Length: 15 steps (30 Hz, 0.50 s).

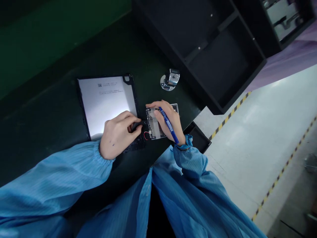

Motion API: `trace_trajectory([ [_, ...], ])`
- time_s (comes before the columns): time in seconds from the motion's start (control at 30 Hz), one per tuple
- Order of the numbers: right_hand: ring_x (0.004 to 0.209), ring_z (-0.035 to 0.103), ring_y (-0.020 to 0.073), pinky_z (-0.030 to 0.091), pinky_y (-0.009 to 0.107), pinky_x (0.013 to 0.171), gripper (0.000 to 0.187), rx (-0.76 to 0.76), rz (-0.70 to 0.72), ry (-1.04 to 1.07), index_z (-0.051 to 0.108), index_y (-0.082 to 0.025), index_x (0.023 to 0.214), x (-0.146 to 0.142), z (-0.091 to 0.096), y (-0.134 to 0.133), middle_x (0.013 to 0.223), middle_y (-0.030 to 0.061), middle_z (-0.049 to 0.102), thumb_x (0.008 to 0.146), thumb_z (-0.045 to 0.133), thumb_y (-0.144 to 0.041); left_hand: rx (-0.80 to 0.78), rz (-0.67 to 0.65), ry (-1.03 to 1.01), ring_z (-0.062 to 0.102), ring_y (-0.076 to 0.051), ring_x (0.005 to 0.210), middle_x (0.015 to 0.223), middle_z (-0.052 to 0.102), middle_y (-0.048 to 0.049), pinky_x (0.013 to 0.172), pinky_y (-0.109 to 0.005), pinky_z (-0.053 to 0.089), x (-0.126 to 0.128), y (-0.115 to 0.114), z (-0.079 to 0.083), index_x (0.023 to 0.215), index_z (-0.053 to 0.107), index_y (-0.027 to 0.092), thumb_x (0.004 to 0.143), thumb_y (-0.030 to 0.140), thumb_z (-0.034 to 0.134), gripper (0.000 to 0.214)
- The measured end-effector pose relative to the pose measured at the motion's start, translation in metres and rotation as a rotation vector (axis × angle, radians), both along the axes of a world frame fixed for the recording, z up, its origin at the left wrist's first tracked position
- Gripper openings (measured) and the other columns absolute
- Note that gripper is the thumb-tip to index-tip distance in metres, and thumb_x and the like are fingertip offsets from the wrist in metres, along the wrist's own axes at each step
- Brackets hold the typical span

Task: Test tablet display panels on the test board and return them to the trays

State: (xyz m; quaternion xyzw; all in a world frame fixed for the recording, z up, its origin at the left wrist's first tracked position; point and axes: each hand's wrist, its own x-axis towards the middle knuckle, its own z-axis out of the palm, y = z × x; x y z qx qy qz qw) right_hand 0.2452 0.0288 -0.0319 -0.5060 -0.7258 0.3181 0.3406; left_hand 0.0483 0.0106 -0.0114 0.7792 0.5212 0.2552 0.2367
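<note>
An opened tablet-like device lies on the dark green bench, its large white panel facing up inside a black frame. A circuit board with a red wire sits at its right end. My left hand is closed, pinching a small black part at the board's left edge. My right hand rests on the board with its fingers pressing down, and a blue pen-like tool is held between its fingers.
A shiny metal fixture stands on the bench behind the board. A black shelf unit with open compartments rises at the back right. A small black tray hangs at the bench edge. The floor on the right has yellow-black striped tape.
</note>
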Motion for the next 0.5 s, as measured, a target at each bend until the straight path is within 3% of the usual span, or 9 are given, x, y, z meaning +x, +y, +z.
trace_trajectory([
  [0.5,0.114,0.061,0.0180,0.038,0.040,0.118,0.020,0.029,0.020,-0.005,0.061,-0.025,0.114,0.0011,-0.0034,0.0009,0.116,-0.0005,0.069,0.103,0.044,-0.029,0.103,-0.035,0.052,0.057,-0.012,0.061,0.081,0.066,-0.0023,0.057,-0.029,0.049,0.0018,-0.0050,-0.0007,0.091,0.073,0.013,0.091,0.017,0.060,0.013],
])
